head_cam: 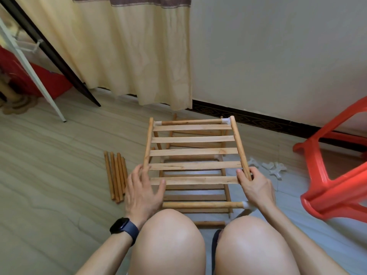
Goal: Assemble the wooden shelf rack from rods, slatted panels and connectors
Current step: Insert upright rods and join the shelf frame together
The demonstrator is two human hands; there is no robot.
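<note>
A partly built wooden rack stands on the floor in front of my knees. Its top slatted panel [193, 151] has several pale slats between two side rods. My left hand [142, 192] lies over the panel's near left corner with fingers spread, thumb on the nearest slat. My right hand [253, 184] grips the right side rod [239, 143] near its lower end. White connectors [226, 121] join the far corners. A lower slatted shelf [195, 197] shows beneath. Several loose rods [116, 176] lie on the floor to the left.
Loose white connectors [275, 168] lie on the floor right of the rack. A red plastic stool [335, 173] lies tipped at the right. A curtain [139, 52] and wall stand behind. Black and white poles [49, 48] lean at the left.
</note>
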